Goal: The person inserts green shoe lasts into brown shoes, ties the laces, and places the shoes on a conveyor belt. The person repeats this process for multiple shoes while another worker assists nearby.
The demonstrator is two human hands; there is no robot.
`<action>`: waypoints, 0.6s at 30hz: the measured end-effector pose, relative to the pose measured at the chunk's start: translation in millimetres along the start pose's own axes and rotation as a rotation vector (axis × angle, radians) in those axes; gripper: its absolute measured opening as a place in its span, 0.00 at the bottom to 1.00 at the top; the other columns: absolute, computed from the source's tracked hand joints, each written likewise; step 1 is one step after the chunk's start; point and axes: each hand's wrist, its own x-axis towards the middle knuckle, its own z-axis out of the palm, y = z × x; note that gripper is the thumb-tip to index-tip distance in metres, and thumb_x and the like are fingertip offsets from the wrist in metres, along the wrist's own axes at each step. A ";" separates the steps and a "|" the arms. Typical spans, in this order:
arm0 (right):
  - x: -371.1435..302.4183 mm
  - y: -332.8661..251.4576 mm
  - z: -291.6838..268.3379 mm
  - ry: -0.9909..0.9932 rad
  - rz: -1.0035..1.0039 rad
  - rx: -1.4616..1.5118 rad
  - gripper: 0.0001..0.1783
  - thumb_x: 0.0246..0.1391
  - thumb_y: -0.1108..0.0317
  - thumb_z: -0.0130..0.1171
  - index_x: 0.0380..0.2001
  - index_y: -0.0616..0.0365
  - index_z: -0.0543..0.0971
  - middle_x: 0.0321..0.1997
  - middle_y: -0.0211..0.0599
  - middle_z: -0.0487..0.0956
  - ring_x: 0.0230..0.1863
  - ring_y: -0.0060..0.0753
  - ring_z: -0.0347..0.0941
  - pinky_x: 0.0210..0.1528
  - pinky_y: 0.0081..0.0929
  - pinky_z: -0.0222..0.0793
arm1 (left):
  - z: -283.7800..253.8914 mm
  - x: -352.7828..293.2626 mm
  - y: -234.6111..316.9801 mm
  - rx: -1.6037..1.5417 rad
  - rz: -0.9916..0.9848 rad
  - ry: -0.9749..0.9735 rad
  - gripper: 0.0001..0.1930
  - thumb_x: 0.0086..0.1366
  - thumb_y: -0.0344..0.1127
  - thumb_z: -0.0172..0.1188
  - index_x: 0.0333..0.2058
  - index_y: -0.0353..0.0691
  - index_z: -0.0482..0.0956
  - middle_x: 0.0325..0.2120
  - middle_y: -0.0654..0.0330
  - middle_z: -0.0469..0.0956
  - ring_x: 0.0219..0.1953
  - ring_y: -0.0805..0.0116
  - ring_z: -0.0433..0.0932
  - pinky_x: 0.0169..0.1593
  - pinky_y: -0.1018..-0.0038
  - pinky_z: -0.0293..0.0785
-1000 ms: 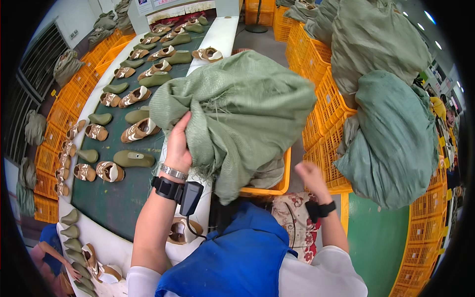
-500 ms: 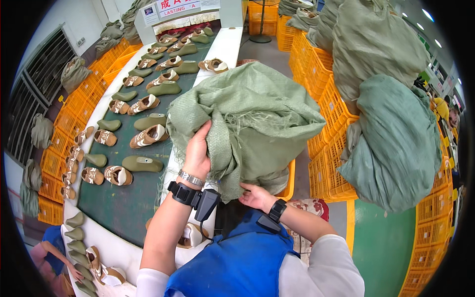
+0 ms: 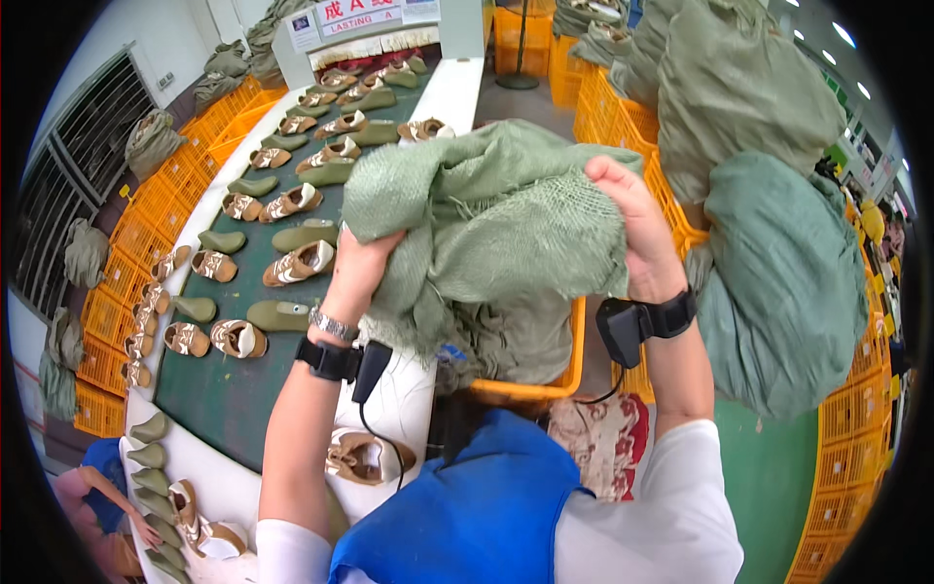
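Observation:
Between my hands I hold up a green woven sack (image 3: pixel 506 219), its cloth bunched and frayed along the edges. My left hand (image 3: pixel 365 268) grips its left side, fingers partly tucked under a fold. On the right, my right hand (image 3: pixel 637 219) is closed on the sack's edge, thumb or finger showing over the top. Beneath the sack stands an orange crate (image 3: pixel 579 341), lined with more grey-green sacking (image 3: pixel 525 336); a small blue bit shows at its left. What lies within the held sack is hidden.
To the left, a green conveyor (image 3: pixel 219 384) with white edges carries rows of brown-and-white shoes (image 3: pixel 238 339) and green shoe lasts (image 3: pixel 277 314). Stacked orange crates (image 3: pixel 613 107) with bulging sacks (image 3: pixel 778 282) stand at right. Another person's arm (image 3: pixel 117 496) reaches in at lower left.
My right hand has risen from below the sack to its right edge. The sack is now spread between both hands, and the crate with its lining shows underneath.

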 end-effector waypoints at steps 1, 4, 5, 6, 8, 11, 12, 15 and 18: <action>-5.4 -1.5 -5.5 0.013 -0.055 0.058 0.05 0.54 0.78 0.49 0.34 0.58 0.74 0.36 0.29 0.76 0.37 0.19 0.73 0.39 0.16 0.70 | -3.5 -1.9 2.5 -0.069 0.095 -0.013 0.20 0.56 0.31 0.62 0.47 0.30 0.73 0.44 0.56 0.77 0.46 0.68 0.74 0.49 0.71 0.69; -31.5 29.6 -24.9 0.181 -0.148 0.087 0.07 0.56 0.76 0.50 0.38 0.58 0.73 0.38 0.29 0.76 0.39 0.21 0.73 0.40 0.19 0.70 | -11.2 -9.1 4.2 -0.049 0.193 -0.007 0.15 0.56 0.31 0.61 0.42 0.32 0.77 0.38 0.56 0.80 0.38 0.70 0.77 0.43 0.72 0.72; -33.6 51.0 -30.7 0.406 -0.081 -0.217 0.08 0.57 0.74 0.50 0.40 0.58 0.73 0.39 0.29 0.76 0.41 0.22 0.73 0.44 0.23 0.70 | -11.1 -16.4 3.0 0.085 0.277 -0.060 0.14 0.56 0.31 0.61 0.41 0.33 0.78 0.36 0.56 0.81 0.36 0.70 0.78 0.41 0.73 0.73; -39.0 73.3 -36.2 0.625 -0.001 -0.512 0.09 0.58 0.73 0.50 0.42 0.58 0.73 0.39 0.29 0.76 0.44 0.23 0.72 0.47 0.26 0.70 | -9.6 -22.6 0.7 0.177 0.438 -0.106 0.12 0.56 0.31 0.61 0.40 0.33 0.78 0.35 0.55 0.82 0.34 0.71 0.79 0.39 0.74 0.74; -55.4 122.8 -39.4 0.607 0.323 0.057 0.17 0.61 0.66 0.47 0.51 0.59 0.71 0.50 0.34 0.75 0.51 0.28 0.70 0.56 0.29 0.66 | 10.4 -51.0 -16.7 0.314 0.470 -0.436 0.14 0.51 0.32 0.61 0.38 0.35 0.80 0.29 0.49 0.80 0.30 0.59 0.81 0.34 0.71 0.76; -107.1 174.0 -48.6 0.131 0.185 0.345 0.21 0.62 0.63 0.45 0.55 0.61 0.68 0.55 0.37 0.72 0.53 0.31 0.68 0.56 0.30 0.65 | 67.8 -112.7 -62.5 0.736 0.454 -1.078 0.27 0.47 0.41 0.64 0.47 0.37 0.72 0.29 0.46 0.77 0.37 0.47 0.77 0.42 0.61 0.75; -117.6 183.3 -61.8 0.138 0.178 0.374 0.21 0.61 0.63 0.46 0.55 0.61 0.68 0.54 0.37 0.73 0.52 0.32 0.69 0.55 0.30 0.66 | 74.6 -127.9 -81.7 0.687 0.335 -1.180 0.31 0.49 0.46 0.64 0.50 0.37 0.68 0.34 0.44 0.76 0.39 0.47 0.77 0.45 0.61 0.74; -143.3 206.8 -124.3 0.510 0.300 0.312 0.21 0.59 0.62 0.50 0.53 0.61 0.70 0.50 0.37 0.75 0.49 0.35 0.71 0.52 0.32 0.68 | 71.3 -133.3 -146.2 0.707 -0.032 -1.434 0.42 0.50 0.56 0.63 0.58 0.38 0.60 0.48 0.41 0.71 0.51 0.48 0.71 0.55 0.63 0.67; -195.5 241.6 -189.9 0.780 0.457 0.229 0.22 0.56 0.62 0.53 0.52 0.61 0.71 0.46 0.37 0.77 0.46 0.37 0.73 0.48 0.33 0.70 | 41.7 -125.4 -191.0 0.804 0.044 -1.344 0.50 0.49 0.64 0.62 0.64 0.42 0.53 0.58 0.42 0.62 0.61 0.48 0.59 0.63 0.65 0.56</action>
